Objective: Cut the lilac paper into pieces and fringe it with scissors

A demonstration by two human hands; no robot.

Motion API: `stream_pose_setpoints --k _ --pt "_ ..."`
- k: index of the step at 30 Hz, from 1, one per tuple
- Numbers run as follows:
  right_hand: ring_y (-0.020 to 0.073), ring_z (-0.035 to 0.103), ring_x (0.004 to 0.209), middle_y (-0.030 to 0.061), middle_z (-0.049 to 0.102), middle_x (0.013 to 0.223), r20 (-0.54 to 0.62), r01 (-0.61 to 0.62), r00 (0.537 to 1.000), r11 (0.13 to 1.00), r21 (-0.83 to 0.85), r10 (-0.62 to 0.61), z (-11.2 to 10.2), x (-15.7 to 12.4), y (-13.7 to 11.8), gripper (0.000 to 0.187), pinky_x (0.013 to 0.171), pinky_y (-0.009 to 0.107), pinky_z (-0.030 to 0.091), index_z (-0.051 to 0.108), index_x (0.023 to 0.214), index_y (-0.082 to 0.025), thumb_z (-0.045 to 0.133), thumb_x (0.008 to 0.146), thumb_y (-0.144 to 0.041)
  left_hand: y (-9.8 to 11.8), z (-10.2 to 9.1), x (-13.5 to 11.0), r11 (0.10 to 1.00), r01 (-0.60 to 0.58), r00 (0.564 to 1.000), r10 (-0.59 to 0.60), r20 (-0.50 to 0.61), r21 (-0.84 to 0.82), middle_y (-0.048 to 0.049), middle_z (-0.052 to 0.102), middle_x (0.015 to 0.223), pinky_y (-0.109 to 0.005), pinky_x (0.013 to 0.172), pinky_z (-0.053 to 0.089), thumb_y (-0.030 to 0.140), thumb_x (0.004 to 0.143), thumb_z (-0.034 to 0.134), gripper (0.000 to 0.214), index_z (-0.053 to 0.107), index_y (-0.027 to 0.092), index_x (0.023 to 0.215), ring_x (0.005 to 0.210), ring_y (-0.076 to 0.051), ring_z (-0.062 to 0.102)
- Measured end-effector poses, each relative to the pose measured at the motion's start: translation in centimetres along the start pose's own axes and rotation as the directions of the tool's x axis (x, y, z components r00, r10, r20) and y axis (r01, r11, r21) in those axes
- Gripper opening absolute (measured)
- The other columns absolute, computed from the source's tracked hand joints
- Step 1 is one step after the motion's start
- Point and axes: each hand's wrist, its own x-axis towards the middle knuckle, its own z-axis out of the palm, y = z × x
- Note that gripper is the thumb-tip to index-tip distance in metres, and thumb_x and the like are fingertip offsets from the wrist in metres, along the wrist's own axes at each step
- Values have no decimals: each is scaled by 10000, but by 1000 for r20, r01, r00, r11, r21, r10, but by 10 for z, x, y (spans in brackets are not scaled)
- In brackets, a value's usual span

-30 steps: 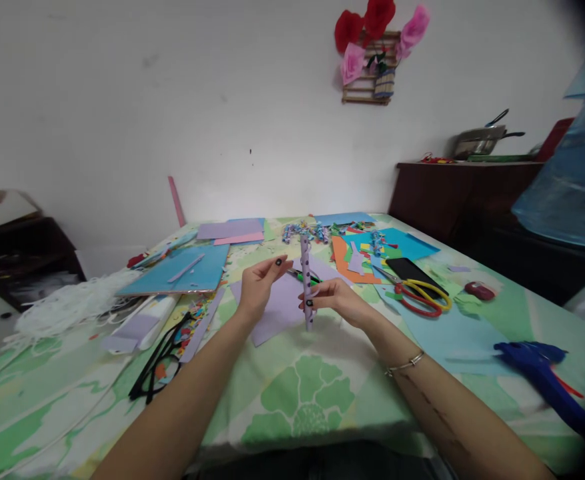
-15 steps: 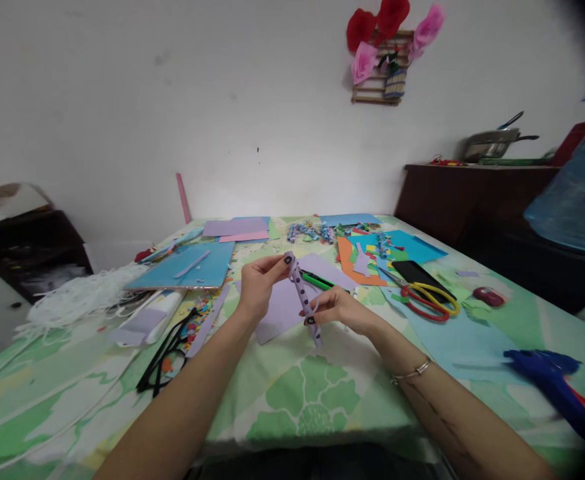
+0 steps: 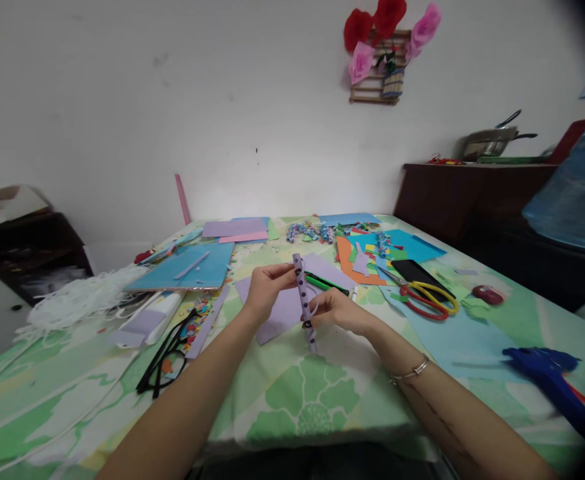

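Note:
A lilac paper tube [image 3: 303,297] with a row of dark dots stands nearly upright between my hands, above the front part of the table. My left hand [image 3: 267,287] pinches it near the top. Lower down, the fingers of my right hand [image 3: 339,311] are closed on the same tube. A thin lilac paper strip [image 3: 315,305] loops out from its right side. Behind the tube lie lilac paper sheets [image 3: 277,313] and a green and black utility knife [image 3: 325,283], partly hidden by the tube and my right hand.
At right lie scissors [image 3: 427,301] with red and yellow handles, a black phone [image 3: 415,275] and a blue glue gun [image 3: 547,370]. Black glasses [image 3: 165,363], a blue board [image 3: 182,265] and white cord [image 3: 82,293] are on the left. Curled paper pieces [image 3: 317,231] sit at the back.
The tube has turned more upright, its top shifting right and its lower end slightly left. My left hand has moved a little right and down; both hands keep hold.

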Motion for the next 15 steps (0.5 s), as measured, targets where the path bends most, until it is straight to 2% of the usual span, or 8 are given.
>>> stream_pose_setpoints --k 6,9,13,15 --pt "166 628 606 34 718 672 4 5 1000 1000 -17 -4 0 1 5 210 632 279 491 772 767 -121 798 612 -261 -4 -5 4 998 52 998 -53 -37 -31 -74 735 703 -378 724 551 303 514 850 310 750 121 745 637 -182 669" --pt "167 627 605 37 717 677 -15 3 1000 1000 -16 -3 -1 2 6 234 644 290 495 772 771 -120 806 605 -280 -6 -5 5 998 63 997 -64 -45 -33 -74 730 713 -368 731 546 354 537 837 332 737 120 750 656 -181 672" --pt "159 619 581 36 707 653 -62 -4 998 1000 -6 4 1 4 6 258 634 293 495 764 750 -119 812 590 -316 -10 -2 4 997 83 996 -83 -25 3 -78 726 748 -358 732 544 512 642 740 406 716 132 784 689 -178 678" --pt "150 606 551 29 688 614 -95 -8 995 1000 -4 7 2 5 5 242 607 286 490 751 696 -118 810 586 -325 -11 0 2 993 105 994 -106 15 54 -86 726 782 -352 695 548 485 592 785 420 710 130 805 701 -192 680"
